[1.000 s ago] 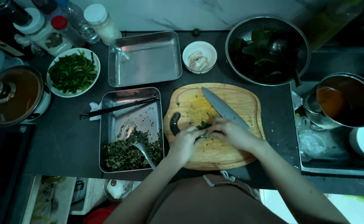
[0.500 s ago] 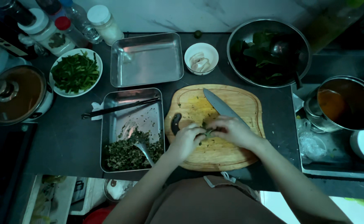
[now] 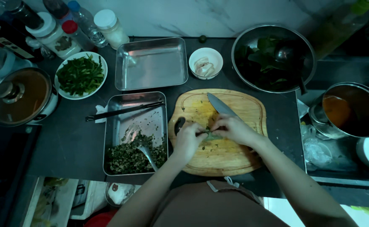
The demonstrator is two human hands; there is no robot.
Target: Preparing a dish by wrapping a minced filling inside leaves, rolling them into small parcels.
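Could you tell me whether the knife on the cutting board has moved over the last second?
No. The knife lies where it did on the wooden cutting board, its tip pointing toward the small white bowl.

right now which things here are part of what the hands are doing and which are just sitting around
In use:
- left hand and right hand, both pinching a small green leaf roll
- round-cornered wooden cutting board
- steel tray of chopped dark filling

Lying about:
- steel kitchen knife
- black chopsticks
- empty steel tray
- white plate of sliced greens
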